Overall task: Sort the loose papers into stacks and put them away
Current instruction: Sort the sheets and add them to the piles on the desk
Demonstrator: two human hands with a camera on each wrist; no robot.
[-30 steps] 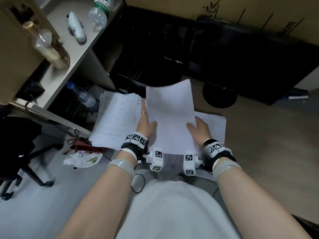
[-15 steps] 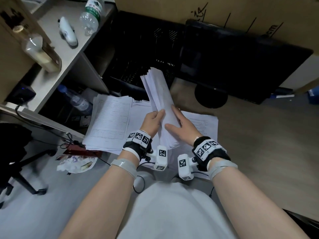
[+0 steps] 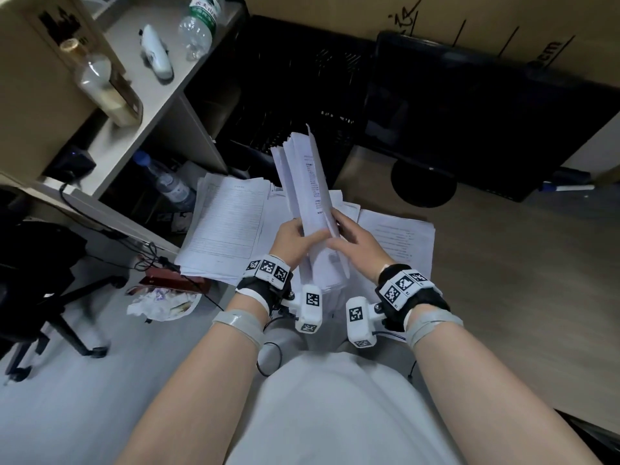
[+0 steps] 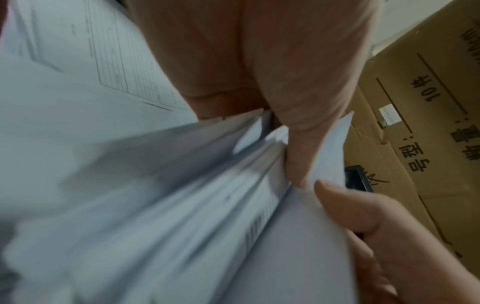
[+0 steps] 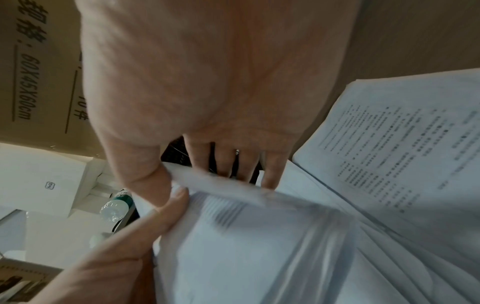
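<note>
A bundle of white papers point(image 3: 307, 182) stands on its edge, leaning away from me, above the floor. My left hand point(image 3: 295, 233) grips its lower left side, thumb point(image 4: 306, 127) pressed on the sheet edges point(image 4: 182, 205). On the right side my right hand point(image 3: 345, 233) pinches it, thumb in front and fingers point(image 5: 233, 162) behind the sheets point(image 5: 259, 236). One stack of printed forms point(image 3: 228, 226) lies on the floor to the left. Another printed stack point(image 3: 399, 236) lies on the right, also seen in the right wrist view point(image 5: 402, 144).
Behind the stacks are a black crate point(image 3: 295, 95), a dark monitor point(image 3: 469, 122) and a cardboard box point(image 3: 436, 18). At left, a shelf point(image 3: 141, 105) carries bottles point(image 3: 198, 25). A chair base point(image 3: 50, 317) and a crumpled wrapper point(image 3: 161, 300) lie near left. Wood floor point(image 3: 520, 280) spreads right.
The bundle went from lying flat and facing me to standing on its edge. Both hands closed in on its lower part and now hold it from either side.
</note>
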